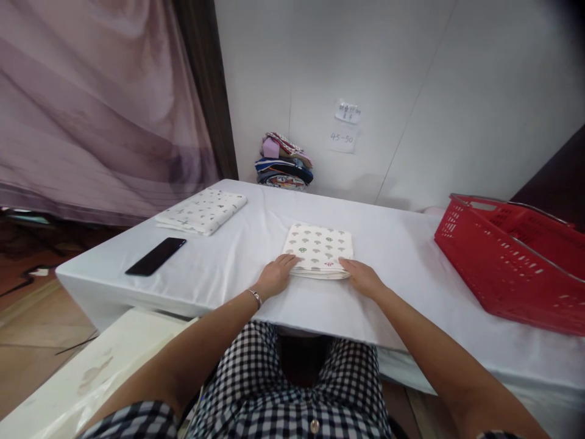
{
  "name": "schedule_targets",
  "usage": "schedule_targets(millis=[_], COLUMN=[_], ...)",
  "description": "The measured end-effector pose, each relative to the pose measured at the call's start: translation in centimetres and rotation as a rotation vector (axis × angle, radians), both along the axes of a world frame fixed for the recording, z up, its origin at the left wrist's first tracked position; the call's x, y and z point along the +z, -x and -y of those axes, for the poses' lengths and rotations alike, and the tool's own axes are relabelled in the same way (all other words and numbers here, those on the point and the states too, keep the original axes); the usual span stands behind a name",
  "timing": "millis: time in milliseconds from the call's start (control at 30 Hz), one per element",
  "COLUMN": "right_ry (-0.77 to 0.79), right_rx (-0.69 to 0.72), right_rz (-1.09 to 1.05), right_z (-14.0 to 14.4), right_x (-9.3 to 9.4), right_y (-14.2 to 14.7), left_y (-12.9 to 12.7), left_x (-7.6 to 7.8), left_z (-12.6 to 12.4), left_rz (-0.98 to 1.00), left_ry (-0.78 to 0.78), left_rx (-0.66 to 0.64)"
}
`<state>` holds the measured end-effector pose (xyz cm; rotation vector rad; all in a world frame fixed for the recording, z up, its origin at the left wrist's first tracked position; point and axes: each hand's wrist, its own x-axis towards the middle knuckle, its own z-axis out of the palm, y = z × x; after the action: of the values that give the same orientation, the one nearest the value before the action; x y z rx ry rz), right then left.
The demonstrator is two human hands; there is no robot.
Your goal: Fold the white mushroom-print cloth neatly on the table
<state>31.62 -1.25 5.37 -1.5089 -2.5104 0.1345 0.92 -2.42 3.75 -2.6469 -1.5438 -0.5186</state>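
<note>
Folded patterned cloth (319,250) at counter (228,268) centre. Left hand (275,275) flat at its 8 o'clock corner, right hand (363,277) flat at 4 o'clock, gripping nothing. Second folded cloth (202,210) at 10 o'clock; basket (512,262) at 3 o'clock.

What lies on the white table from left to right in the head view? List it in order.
Black phone → folded patterned cloth near the far left corner → left hand → folded printed cloth that both hands touch → right hand → red plastic basket.
</note>
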Motion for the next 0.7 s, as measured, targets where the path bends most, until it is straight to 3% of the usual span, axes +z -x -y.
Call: schedule_targets(millis=[200, 467, 567, 700], right_ry=[0.017, -0.003, -0.018, -0.058], right_rx=[0.022, 0.097, 0.105, 0.093], right_rz=[-0.023, -0.267, -0.343, -0.522], right_z=[-0.5, -2.2, -2.7, -3.2], right_x=[1.3, 2.5, 2.6, 3.9], right_y=[-0.4, -1.7, -2.0, -2.8], left_y=[-1.0, -2.0, -1.8, -1.5], left_x=[0.4, 0.1, 0.9, 3.0], left_z=[0.1, -0.6, -0.8, -1.0], left_rz=[0.005, 0.0, -0.002, 0.045], left_ry=[-0.055, -0.067, -0.06, -0.111], left_rx=[0.024, 0.054, 0.049, 0.01])
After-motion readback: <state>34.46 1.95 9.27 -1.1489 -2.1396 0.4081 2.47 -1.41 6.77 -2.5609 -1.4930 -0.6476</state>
